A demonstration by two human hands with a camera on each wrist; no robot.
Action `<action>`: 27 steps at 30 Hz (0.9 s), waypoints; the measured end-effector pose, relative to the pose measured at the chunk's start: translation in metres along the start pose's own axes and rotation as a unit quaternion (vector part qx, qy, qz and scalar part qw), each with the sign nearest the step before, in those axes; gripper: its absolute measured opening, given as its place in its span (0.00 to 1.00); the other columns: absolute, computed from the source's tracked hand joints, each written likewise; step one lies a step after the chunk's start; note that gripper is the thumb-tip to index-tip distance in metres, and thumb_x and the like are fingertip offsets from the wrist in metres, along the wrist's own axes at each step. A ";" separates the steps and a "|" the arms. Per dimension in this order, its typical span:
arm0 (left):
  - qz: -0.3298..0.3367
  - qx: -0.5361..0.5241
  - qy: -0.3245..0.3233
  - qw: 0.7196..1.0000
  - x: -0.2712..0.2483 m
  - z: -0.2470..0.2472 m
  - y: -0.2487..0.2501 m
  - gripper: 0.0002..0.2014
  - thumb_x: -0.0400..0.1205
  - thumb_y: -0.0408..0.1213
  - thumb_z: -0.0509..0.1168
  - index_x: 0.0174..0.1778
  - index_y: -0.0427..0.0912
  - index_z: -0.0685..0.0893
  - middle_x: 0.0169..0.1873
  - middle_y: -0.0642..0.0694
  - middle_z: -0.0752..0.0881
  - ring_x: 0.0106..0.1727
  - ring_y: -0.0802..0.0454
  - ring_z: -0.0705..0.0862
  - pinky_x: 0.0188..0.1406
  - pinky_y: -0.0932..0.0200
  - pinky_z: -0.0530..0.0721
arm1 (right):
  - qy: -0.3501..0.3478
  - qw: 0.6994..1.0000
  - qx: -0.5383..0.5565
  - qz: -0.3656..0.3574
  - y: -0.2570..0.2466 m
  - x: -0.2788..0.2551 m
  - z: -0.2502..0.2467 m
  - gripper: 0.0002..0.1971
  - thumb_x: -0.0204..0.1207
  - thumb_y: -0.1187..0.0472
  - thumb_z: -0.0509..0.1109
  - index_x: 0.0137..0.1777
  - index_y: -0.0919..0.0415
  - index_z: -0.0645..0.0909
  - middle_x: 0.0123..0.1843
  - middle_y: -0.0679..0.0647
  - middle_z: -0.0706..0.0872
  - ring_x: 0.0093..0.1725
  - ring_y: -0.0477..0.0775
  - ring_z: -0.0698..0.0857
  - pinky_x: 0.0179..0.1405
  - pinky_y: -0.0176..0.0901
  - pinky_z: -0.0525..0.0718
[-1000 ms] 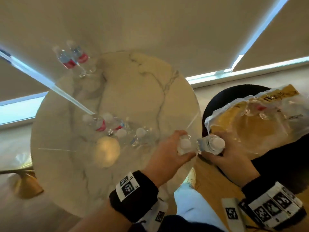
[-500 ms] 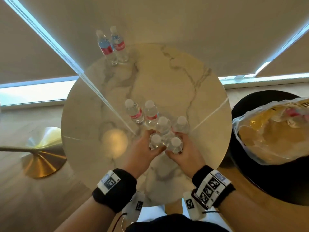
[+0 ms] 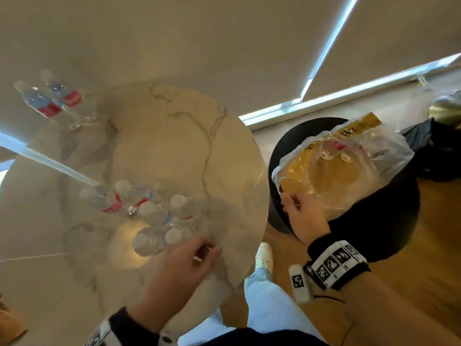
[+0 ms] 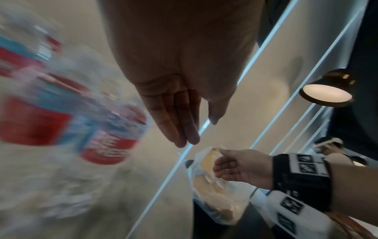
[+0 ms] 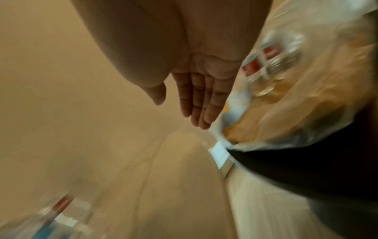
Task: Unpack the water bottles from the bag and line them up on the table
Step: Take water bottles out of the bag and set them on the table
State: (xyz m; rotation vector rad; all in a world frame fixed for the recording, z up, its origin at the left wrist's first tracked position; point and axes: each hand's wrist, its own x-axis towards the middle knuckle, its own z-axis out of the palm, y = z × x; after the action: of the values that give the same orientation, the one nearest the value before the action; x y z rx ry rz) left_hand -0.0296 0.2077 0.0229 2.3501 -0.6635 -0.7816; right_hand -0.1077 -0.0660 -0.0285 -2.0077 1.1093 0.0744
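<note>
On the black stool (image 3: 374, 233) the bag (image 3: 349, 171) lies beside both slack, empty grips.

Bottles (image 3: 149, 211) on table (image 3: 174, 136); bag (image 3: 344, 168) right, on stool (image 3: 374, 233).

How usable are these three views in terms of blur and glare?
Head view: mild blur, wide-angle bending, a bright glare patch on the marble table. Left wrist view: water bottles heavily smeared, left hand sharp. Right wrist view: bag and table streaked.
</note>
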 end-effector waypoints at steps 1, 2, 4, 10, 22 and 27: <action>0.018 -0.006 -0.016 1.000 0.016 0.013 0.018 0.09 0.82 0.58 0.66 0.48 0.60 0.86 0.38 0.65 0.89 0.44 0.67 0.88 0.44 0.65 0.86 | 0.015 0.999 0.017 0.023 0.013 0.018 -0.013 0.18 0.84 0.46 0.62 0.56 0.60 0.84 0.47 0.53 0.87 0.49 0.54 0.84 0.49 0.42 0.75; 0.038 -0.018 -0.027 0.999 0.034 0.027 0.036 0.10 0.82 0.58 0.65 0.49 0.59 0.86 0.39 0.64 0.89 0.44 0.66 0.88 0.45 0.65 0.86 | 0.025 0.998 0.037 0.049 0.024 0.036 -0.025 0.18 0.84 0.47 0.62 0.55 0.62 0.84 0.47 0.54 0.87 0.49 0.56 0.84 0.49 0.42 0.74; 0.080 -0.047 -0.047 0.995 0.074 0.057 0.078 0.10 0.84 0.55 0.65 0.51 0.56 0.87 0.40 0.60 0.89 0.44 0.63 0.88 0.46 0.62 0.86 | 0.061 0.991 0.072 0.098 0.044 0.074 -0.045 0.19 0.84 0.47 0.61 0.53 0.63 0.84 0.45 0.56 0.87 0.50 0.60 0.85 0.47 0.43 0.73; 0.109 -0.085 -0.092 0.986 0.210 0.161 0.181 0.16 0.88 0.48 0.62 0.66 0.46 0.85 0.53 0.50 0.90 0.54 0.56 0.88 0.58 0.55 0.87 | 0.057 0.955 0.167 0.239 0.067 0.160 -0.097 0.17 0.87 0.61 0.57 0.69 0.69 0.79 0.66 0.64 0.84 0.67 0.66 0.81 0.49 0.42 0.78; 0.069 -0.024 -0.069 0.995 0.368 0.271 0.229 0.13 0.87 0.44 0.58 0.53 0.44 0.86 0.44 0.48 0.87 0.46 0.48 0.86 0.56 0.44 0.87 | 0.020 0.949 0.213 0.230 0.090 0.232 -0.136 0.21 0.88 0.52 0.57 0.77 0.59 0.72 0.76 0.59 0.76 0.65 0.54 0.76 0.56 0.42 0.72; 0.061 0.000 -0.127 0.990 0.371 0.278 0.227 0.13 0.86 0.47 0.60 0.56 0.47 0.87 0.50 0.48 0.89 0.51 0.48 0.87 0.58 0.50 0.86 | 0.010 0.954 0.168 0.249 0.098 0.233 -0.141 0.21 0.87 0.54 0.59 0.76 0.62 0.72 0.76 0.62 0.75 0.74 0.62 0.74 0.65 0.45 0.70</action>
State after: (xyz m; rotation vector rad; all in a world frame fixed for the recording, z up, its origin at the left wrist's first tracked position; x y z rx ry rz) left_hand -0.0107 -0.2769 -0.1537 2.2063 -0.9037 -1.0338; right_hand -0.0815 -0.3473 -0.0920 -1.4004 1.5099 0.1170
